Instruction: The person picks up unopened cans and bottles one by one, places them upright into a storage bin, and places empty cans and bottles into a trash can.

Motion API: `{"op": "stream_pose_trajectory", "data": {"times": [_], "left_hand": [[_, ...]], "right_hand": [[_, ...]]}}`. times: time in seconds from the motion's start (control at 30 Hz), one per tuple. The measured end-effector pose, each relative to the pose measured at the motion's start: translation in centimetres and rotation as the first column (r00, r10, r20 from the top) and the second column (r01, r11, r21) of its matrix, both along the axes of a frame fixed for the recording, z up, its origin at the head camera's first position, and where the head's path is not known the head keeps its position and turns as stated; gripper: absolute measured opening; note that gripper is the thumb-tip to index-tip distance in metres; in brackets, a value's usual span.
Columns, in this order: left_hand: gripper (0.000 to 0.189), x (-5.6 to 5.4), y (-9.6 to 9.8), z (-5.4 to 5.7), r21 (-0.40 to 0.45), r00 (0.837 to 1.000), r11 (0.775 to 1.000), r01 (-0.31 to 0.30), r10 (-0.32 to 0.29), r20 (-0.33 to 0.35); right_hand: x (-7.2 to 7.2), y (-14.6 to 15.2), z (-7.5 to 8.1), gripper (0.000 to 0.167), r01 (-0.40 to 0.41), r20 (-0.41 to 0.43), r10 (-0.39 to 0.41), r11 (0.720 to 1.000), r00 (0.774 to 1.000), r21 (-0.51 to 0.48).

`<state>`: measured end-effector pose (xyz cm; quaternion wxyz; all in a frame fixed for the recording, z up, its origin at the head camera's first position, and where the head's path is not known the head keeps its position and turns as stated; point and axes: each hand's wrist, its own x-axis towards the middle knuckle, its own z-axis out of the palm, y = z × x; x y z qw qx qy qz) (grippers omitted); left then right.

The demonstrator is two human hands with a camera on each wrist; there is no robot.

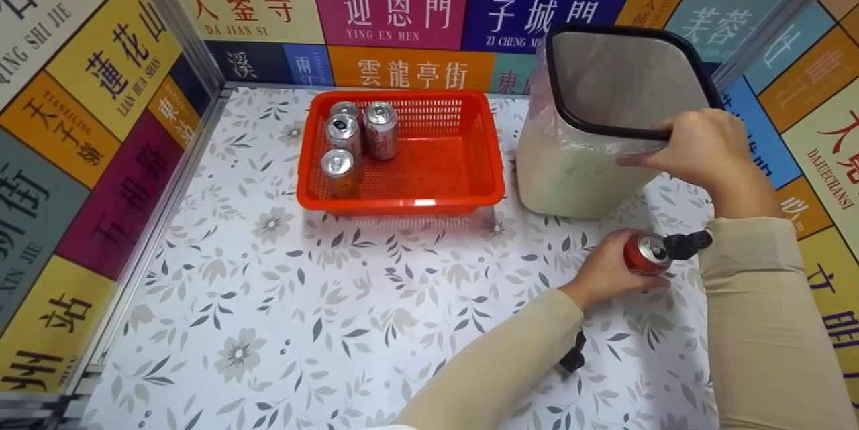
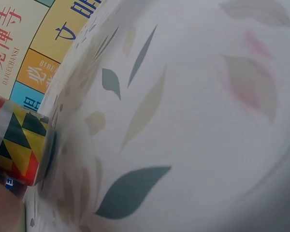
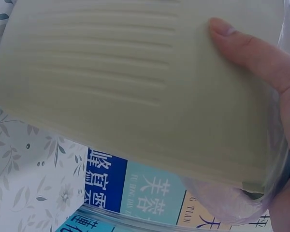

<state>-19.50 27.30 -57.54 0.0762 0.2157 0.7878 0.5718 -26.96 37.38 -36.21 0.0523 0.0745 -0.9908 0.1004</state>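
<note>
My left hand [image 1: 607, 272] grips a red drink can [image 1: 643, 255] over the right part of the table, its silver top facing up. In the left wrist view the lower part of that can [image 2: 19, 142] shows a yellow, black and red pattern. My right hand [image 1: 711, 148] holds the near right rim of a pale green trash bin [image 1: 584, 175] lined with a clear bag. Its thumb [image 3: 246, 50] lies on the bin's outer wall in the right wrist view, while the other fingers are mostly hidden. The bin's floor is out of sight.
A red plastic basket [image 1: 402, 205] stands left of the bin. Inside its left half are several upright cans [image 1: 381, 131]. Beneath everything is a table with a leaf-patterned cover [image 1: 322, 323]. Sign-printed walls [image 1: 396, 7] with metal edge posts close off the back and sides.
</note>
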Motion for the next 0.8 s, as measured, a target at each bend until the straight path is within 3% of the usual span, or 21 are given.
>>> {"op": "stream_pose_trajectory", "data": {"times": [0.3, 0.53, 0.8], "left_hand": [[0.077, 0.3, -1.1, 0.1, 0.037, 1.000, 0.999, -0.003, 0.002, 0.021], [0.074, 0.5, -1.6, 0.1, 0.076, 0.998, 0.997, -0.011, 0.006, 0.056], [0.070, 0.3, -3.4, 1.0, 0.111, 0.992, 0.991, 0.079, -0.089, 0.093]], "right_hand": [[0.1, 0.2, -0.2, 0.061, -0.016, -0.007, 0.016, 0.999, 1.000, -0.028], [0.2, 0.3, -0.1, 0.063, -0.023, -0.016, 0.023, 0.999, 1.000, -0.035], [0.0, 0.2, 0.0, 0.064, -0.022, -0.016, 0.022, 1.000, 1.000, -0.023]]}}
